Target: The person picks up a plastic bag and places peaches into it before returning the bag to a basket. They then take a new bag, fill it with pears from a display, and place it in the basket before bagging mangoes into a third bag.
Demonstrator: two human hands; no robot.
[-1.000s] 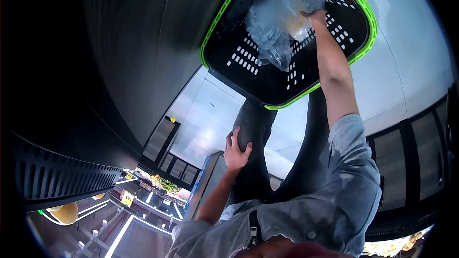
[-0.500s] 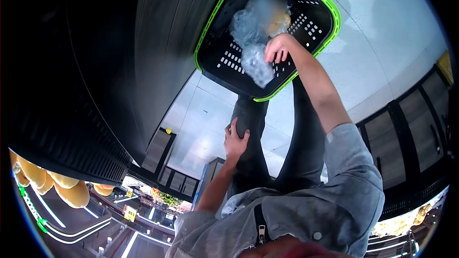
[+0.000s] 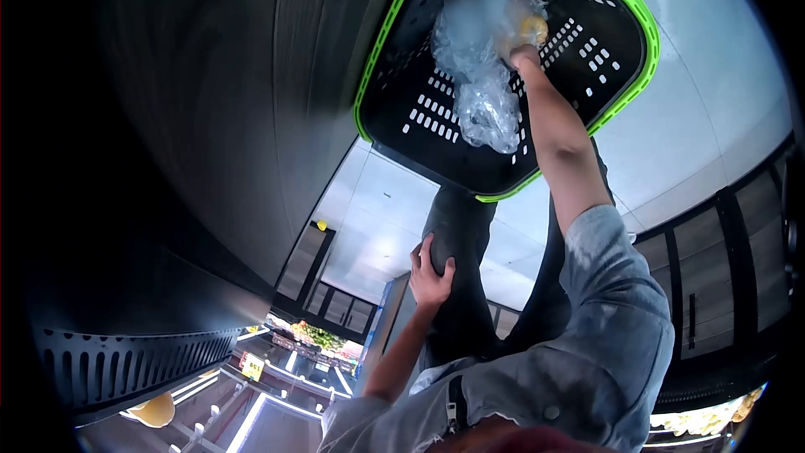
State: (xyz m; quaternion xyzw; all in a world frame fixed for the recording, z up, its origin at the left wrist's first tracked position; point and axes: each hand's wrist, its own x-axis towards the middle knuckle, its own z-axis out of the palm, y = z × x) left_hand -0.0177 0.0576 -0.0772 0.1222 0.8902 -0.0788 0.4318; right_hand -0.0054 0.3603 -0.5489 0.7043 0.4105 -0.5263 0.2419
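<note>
A black shopping basket [image 3: 436,158] with a bright green rim stands on the floor in front of my legs. Inside lie clear plastic bags [image 3: 486,113], crumpled together, and a yellowish item [image 3: 534,30] shows through the plastic at the far right. My right hand [image 3: 524,57] reaches down into the basket at the edge of the bags, just below the yellowish item; its fingers are mostly hidden and blurred. My left hand [image 3: 430,279] rests on my dark-trousered leg [image 3: 457,239] near the knee, fingers apart, holding nothing. A blurred patch covers the upper bags.
A tall dark cabinet side [image 3: 277,101] rises close to the basket's left. Pale floor tiles [image 3: 688,92] stretch to the right, towards grey cabinets [image 3: 713,277]. At lower left are a slatted black panel [image 3: 138,365] and a yellow round item [image 3: 153,409].
My right hand has moved farther into the basket, up towards the yellowish item. The view has shifted, so the basket appears farther right. My left hand stays on my leg.
</note>
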